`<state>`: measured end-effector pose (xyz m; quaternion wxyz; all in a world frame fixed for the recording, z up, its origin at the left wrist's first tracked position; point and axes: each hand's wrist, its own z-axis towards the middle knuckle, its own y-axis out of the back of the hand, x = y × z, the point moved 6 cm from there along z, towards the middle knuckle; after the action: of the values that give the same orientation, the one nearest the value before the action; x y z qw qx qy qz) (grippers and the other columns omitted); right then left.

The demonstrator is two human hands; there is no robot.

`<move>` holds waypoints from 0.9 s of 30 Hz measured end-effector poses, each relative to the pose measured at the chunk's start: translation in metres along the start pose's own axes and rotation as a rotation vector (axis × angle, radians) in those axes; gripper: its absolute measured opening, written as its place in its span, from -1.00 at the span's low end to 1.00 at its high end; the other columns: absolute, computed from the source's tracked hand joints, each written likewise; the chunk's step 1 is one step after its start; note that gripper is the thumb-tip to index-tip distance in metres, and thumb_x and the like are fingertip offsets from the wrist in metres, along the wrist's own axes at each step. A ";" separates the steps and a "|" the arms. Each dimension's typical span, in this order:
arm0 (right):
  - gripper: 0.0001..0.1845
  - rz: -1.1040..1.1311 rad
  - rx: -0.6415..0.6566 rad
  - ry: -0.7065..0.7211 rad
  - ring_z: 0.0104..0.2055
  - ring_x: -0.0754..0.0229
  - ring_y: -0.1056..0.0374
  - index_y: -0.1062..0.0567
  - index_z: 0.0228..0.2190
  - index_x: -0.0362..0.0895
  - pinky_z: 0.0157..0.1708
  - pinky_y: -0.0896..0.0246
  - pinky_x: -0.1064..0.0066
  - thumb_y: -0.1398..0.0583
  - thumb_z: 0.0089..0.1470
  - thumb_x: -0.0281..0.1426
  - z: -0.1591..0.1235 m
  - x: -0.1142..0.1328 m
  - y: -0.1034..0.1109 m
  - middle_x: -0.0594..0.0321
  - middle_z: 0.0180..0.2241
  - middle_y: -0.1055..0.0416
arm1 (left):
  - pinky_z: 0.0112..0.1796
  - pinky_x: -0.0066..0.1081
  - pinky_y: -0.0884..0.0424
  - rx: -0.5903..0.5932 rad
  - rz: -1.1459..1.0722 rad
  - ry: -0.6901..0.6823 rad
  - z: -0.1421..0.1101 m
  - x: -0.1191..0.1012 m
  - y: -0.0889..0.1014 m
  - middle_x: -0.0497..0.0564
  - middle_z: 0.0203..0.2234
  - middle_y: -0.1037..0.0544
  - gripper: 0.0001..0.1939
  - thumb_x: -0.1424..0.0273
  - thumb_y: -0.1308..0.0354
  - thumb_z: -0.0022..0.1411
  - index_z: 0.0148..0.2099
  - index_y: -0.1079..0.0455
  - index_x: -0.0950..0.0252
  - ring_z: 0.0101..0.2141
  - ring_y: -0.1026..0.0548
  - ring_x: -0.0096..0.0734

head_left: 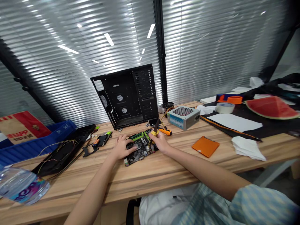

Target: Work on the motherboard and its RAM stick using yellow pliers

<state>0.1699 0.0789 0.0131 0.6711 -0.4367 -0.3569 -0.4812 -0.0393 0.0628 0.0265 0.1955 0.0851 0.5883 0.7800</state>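
Observation:
My left hand point(122, 147) rests with its fingers on the left part of a green computer motherboard point(141, 149), which lies flat on the wooden desk point(150, 175). My right hand point(159, 141) sits at the board's right edge, gripping a yellow-handled screwdriver point(153, 133) with its dark shaft tilted upward. An orange-handled screwdriver point(167, 132) lies on the desk just beyond that hand. Directly behind the board stands an open black computer case point(125, 97), its bare interior facing me.
A metal power supply point(183, 117) stands to the right, with an orange square plate point(205, 146) nearer me. Left lie a black case panel with wires point(63, 153), small parts point(102, 139), a blue crate point(35, 143) and a plastic bottle point(22, 185). Far right are tape rolls and a watermelon slice point(272, 107).

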 end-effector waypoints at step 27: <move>-0.63 -0.664 -0.022 0.298 -0.39 0.20 -0.20 -0.36 -0.41 -0.08 -0.37 -0.06 0.40 -0.24 -0.03 -0.04 0.021 0.032 0.039 0.29 -0.44 -0.33 | -0.05 -0.10 -0.19 -0.141 0.109 0.251 0.005 0.027 0.010 0.10 -0.16 -0.56 -0.82 0.37 0.03 0.30 -0.15 -0.40 0.21 -0.06 -0.44 -0.08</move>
<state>0.2150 0.0937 0.0406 0.5182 -0.2293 -0.3723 -0.7350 -0.0641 0.0757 0.0353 0.0832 0.0051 0.5462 0.8335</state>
